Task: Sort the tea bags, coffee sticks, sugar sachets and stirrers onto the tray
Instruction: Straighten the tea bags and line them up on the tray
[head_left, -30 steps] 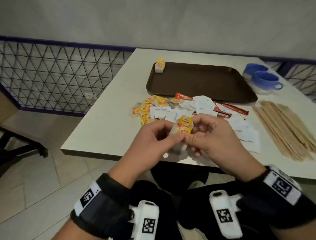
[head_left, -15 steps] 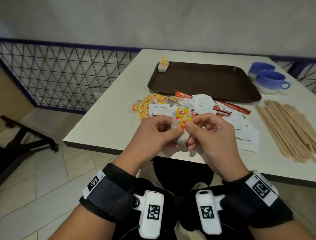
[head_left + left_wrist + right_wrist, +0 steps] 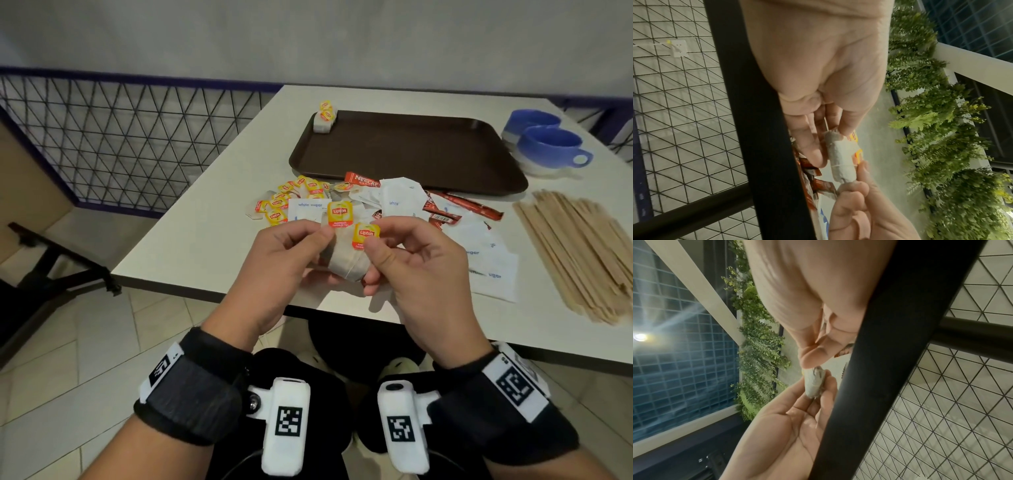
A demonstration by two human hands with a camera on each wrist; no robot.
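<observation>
Two tea bags (image 3: pixel 346 260), pale paper pouches with yellow-and-red tags sticking up, are being held together above the near edge of the worktop (image 3: pixel 191 246), the left hand (image 3: pixel 284 253) and right hand (image 3: pixel 411 260) both pinching them with curled fingers. Beyond them a mixed heap is lying between the hands and the brown tray (image 3: pixel 411 154): loose tea bags (image 3: pixel 291 202), white sugar sachets (image 3: pixel 397 198) and red coffee sticks (image 3: pixel 459 205). Wooden stirrers (image 3: pixel 575 253) are lying to the right, two blue cups (image 3: pixel 548 147) are standing beside the tray, and two tea bags are sitting in its far left corner (image 3: pixel 323 120).
</observation>
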